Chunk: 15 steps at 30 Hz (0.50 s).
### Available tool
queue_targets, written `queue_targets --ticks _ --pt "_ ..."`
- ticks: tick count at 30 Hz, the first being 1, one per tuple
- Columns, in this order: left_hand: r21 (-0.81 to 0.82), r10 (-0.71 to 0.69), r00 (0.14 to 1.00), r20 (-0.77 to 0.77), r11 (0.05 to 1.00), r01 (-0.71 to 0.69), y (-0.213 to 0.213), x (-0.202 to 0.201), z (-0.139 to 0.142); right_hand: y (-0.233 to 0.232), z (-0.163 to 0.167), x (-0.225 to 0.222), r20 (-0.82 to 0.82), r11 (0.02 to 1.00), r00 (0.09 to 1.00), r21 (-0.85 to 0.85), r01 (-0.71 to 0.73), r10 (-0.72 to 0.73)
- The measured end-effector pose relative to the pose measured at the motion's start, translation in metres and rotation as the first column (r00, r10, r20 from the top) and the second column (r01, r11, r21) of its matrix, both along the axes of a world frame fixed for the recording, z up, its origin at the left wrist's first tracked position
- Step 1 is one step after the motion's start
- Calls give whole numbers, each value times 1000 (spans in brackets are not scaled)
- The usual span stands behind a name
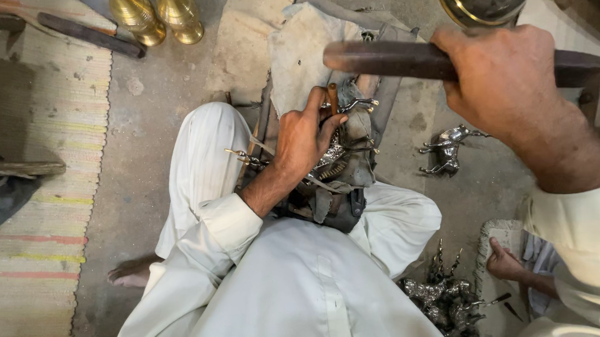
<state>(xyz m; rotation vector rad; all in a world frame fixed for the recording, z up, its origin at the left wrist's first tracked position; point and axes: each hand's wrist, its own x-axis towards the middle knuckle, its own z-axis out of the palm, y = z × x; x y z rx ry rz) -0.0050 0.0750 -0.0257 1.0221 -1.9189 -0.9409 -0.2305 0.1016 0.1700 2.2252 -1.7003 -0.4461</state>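
L hand (303,133) pinning silver metal figurine (337,153) w/ upright punch (333,98) on lap, R hand (504,82) gripping hammer (390,58) raised up-right of it, handle lying crosswise.

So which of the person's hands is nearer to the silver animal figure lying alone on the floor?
Left. The left hand rests on the metal piece in the lap, beside the silver animal figure. The right hand is raised above it, gripping a dark hammer handle.
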Motion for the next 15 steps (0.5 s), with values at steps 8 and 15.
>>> queue_targets --ticks 8,15 --pt "-66 -4 997 -71 998 0 2 -2 -1 -3 1 -5 73 999 997 -26 19 -17" --pt "-21 -3 1000 -29 1000 3 1 -3 -2 1 -8 -7 151 999 988 -29 31 -27"
